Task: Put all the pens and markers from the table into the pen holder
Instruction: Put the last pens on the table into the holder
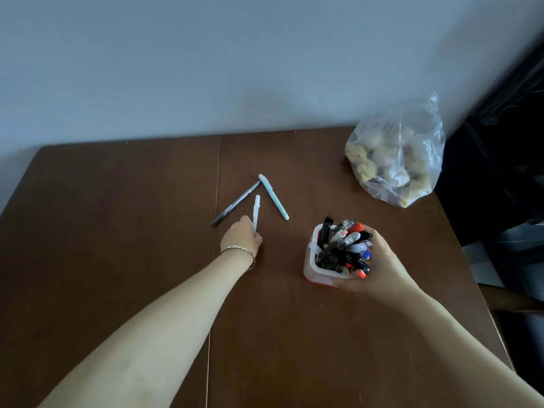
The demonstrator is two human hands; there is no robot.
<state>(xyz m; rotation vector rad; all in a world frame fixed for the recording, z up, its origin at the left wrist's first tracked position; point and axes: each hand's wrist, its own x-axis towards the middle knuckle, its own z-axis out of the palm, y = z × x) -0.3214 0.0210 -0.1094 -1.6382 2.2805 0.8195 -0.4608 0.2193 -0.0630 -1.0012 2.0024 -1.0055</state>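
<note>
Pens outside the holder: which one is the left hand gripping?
The short white pen, pinched at its lower end by the left hand. The grey pen and the pale blue-green pen lie untouched on the table.

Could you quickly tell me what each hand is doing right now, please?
Left hand: closed on a white pen.
Right hand: wrapped around the pen holder, steadying it on the table.

Brown table point(117, 231); white pen point(256, 212); grey marker point(235, 203); white-red holder point(313, 267)
</note>
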